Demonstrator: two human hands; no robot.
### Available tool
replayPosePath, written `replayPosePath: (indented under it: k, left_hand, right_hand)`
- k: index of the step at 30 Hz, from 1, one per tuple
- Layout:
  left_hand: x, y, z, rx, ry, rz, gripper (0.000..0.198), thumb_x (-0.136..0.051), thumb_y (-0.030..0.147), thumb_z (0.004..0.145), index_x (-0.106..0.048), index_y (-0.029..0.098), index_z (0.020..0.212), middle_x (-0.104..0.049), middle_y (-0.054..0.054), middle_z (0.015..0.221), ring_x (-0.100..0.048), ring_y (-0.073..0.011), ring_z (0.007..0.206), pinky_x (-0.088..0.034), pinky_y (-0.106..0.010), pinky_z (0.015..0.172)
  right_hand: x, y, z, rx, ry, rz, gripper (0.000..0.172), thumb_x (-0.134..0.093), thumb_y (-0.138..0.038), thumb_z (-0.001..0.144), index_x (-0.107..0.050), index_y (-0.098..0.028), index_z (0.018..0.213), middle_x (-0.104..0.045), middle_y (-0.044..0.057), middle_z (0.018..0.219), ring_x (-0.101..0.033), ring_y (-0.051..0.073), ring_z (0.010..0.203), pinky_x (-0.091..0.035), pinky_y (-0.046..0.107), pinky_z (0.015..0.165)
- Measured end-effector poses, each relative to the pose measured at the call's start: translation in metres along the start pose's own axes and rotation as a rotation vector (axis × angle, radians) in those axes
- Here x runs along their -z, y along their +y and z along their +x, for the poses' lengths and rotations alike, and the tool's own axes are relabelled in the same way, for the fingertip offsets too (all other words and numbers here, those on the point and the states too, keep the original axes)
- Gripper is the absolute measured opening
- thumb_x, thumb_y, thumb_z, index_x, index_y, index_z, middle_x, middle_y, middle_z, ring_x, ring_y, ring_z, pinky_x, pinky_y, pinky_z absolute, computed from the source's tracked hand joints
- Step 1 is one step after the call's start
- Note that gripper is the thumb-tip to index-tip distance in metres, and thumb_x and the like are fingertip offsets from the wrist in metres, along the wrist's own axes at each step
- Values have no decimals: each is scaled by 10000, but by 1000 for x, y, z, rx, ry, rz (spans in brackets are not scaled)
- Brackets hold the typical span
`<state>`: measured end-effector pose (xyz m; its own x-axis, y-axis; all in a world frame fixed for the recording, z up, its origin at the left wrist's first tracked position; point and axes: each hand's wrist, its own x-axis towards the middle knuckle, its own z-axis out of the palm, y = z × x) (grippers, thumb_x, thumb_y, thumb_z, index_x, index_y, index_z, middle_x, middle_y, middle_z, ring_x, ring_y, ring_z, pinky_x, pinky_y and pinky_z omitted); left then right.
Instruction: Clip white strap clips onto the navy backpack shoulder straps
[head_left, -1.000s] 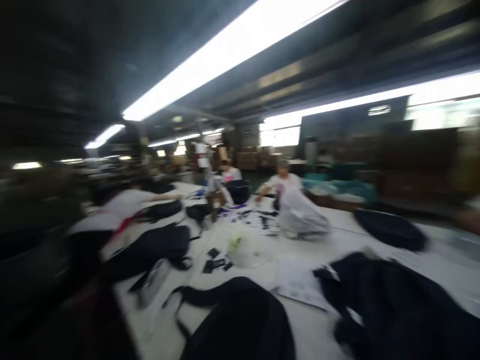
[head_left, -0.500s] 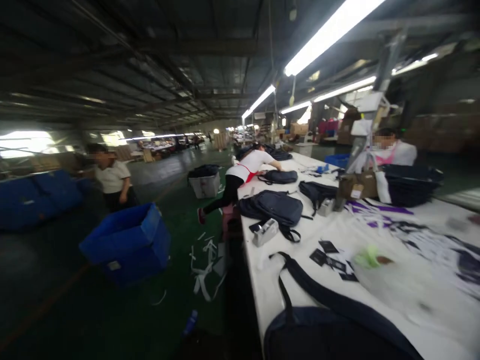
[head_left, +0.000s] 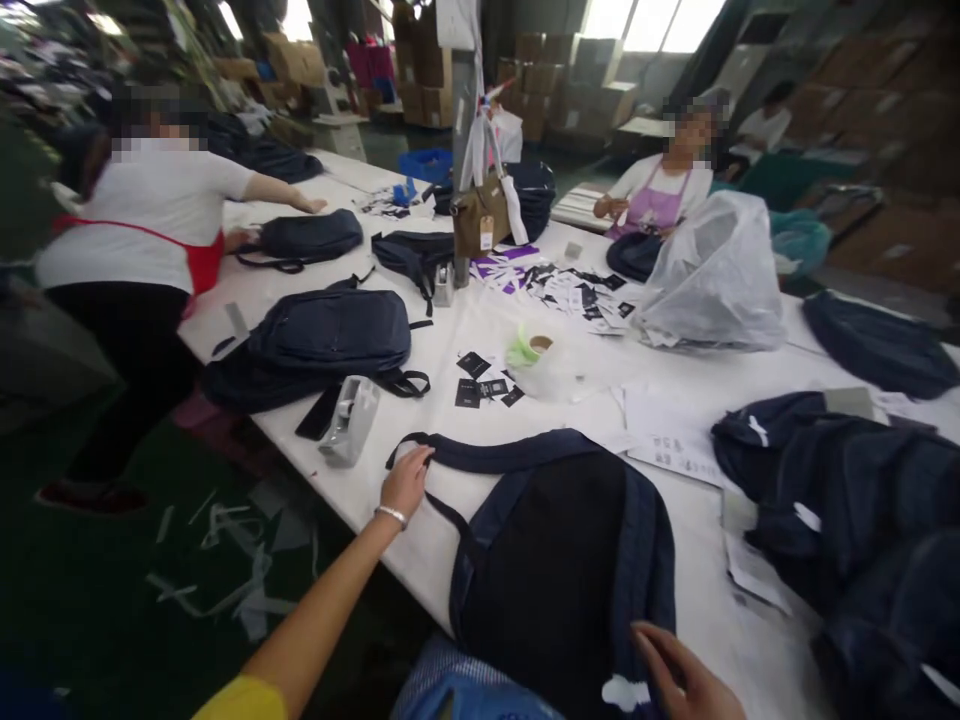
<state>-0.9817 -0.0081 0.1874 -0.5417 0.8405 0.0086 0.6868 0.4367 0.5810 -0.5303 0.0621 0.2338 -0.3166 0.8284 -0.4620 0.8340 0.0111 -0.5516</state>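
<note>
A dark navy backpack [head_left: 551,560] lies on the white table in front of me, its black back panel facing up. My left hand [head_left: 405,485], with a bracelet at the wrist, closes its fingers on the far end of the backpack's shoulder strap [head_left: 495,455]. At the bag's near right edge is my right hand [head_left: 686,675], its fingers stretched out and slightly apart. Its fingertips touch or nearly touch the other strap, beside a white tag [head_left: 625,692]. The lower part of the right hand is cut off by the frame.
A tape dispenser [head_left: 351,420], black cards [head_left: 480,385], a tape roll [head_left: 538,345] and a clear plastic bag [head_left: 712,280] lie beyond the backpack. More navy bags [head_left: 847,490] are piled at right. One co-worker [head_left: 142,220] leans over the table at left; another [head_left: 660,190] sits across.
The view has swung right and down toward the table. Both my hands and the whole near backpack now show; my left hand is on its strap. The blue bin has left view.
</note>
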Motion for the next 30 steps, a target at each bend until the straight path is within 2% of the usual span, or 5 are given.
replayPosePath:
  k: [7, 14, 21, 26, 30]
  left_hand:
    - [-16, -5, 120, -216, -692, 368, 323, -700, 200, 684, -663, 198, 1005, -641, -122, 1146, -510, -335, 1159, -292, -544, 1025]
    - [48, 69, 80, -128, -1162, -430, 349, -608, 471, 775, -658, 167, 937, -690, -61, 869, -627, -226, 796, -485, -301, 674]
    - [74, 213, 18, -176, -792, -804, 377, -554, 474, 830, -649, 168, 1030, -668, -68, 965, -586, -218, 901, -479, -337, 833]
    - [74, 235, 16, -74, -467, -961, 476, -433, 527, 878, -606, 138, 1090, -635, -124, 1079, -611, -249, 982, -527, -378, 811]
    - [66, 234, 4, -154, -490, -837, 394, -560, 480, 824, -617, 159, 1044, -652, -100, 1032, -640, -232, 929, -538, -369, 815]
  right_hand:
    - [-88, -91, 31, 98, -147, 447, 380, -547, -502, 807, -708, -201, 974, -707, 86, 1001, -645, 260, 971, -488, 368, 908]
    - [-75, -151, 22, 93, -453, 958, 560, -527, -557, 837, -555, -188, 1258, -615, 143, 1215, -560, 271, 1142, -445, 442, 950]
    - [16, -219, 10, 293, -126, 1202, 470, -555, -497, 847, -589, -194, 1204, -606, 86, 1233, -533, 242, 1158, -369, 414, 1034]
    - [75, -217, 31, 228, 74, 1328, 299, -612, -437, 806, -669, -173, 934, -709, 64, 932, -653, 205, 837, -525, 352, 770]
    - [100, -214, 46, 235, 131, 1327, 264, -654, -408, 755, -658, -152, 821, -705, 62, 804, -651, 181, 700, -537, 311, 645]
